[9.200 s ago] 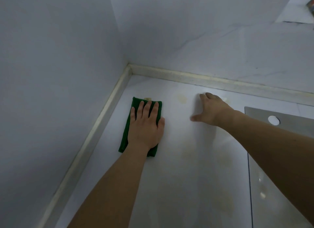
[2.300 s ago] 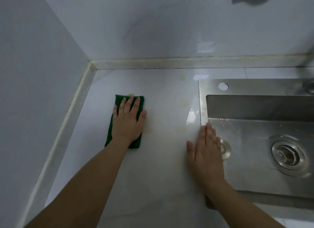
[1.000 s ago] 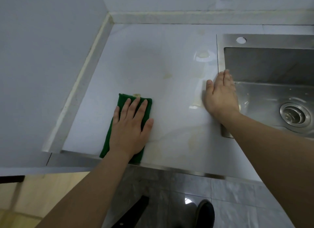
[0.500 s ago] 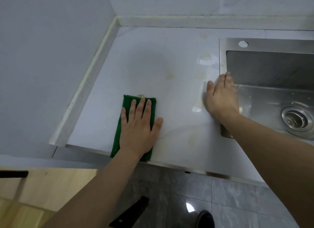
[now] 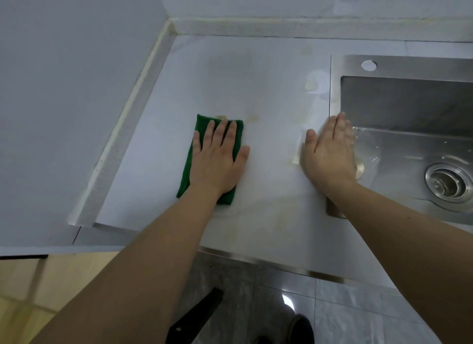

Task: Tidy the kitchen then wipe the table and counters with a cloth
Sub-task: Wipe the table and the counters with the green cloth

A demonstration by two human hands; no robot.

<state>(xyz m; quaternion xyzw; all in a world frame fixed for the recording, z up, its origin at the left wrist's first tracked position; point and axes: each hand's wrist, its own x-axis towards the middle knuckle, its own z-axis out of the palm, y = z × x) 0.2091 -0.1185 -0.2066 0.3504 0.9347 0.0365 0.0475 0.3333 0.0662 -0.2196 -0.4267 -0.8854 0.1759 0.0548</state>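
While the left hand (image 5: pixel 217 161) presses flat, fingers straight and slightly spread, on a folded green cloth (image 5: pixel 189 164) mid-counter (image 5: pixel 268 215), yellowish stains (image 5: pixel 311 85) lie toward 2 o'clock. At 3 o'clock, the right hand (image 5: pixel 329 154) rests flat, fingers together, on the steel sink (image 5: pixel 409 108) rim.

Head camera looking steeply down, close in.
It is facing the countertop (image 5: pixel 268 92), sink (image 5: pixel 409 67) at frame right.

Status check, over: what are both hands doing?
Left hand flat on green cloth, pressing counter. Right hand flat at sink edge. Nothing blocking.
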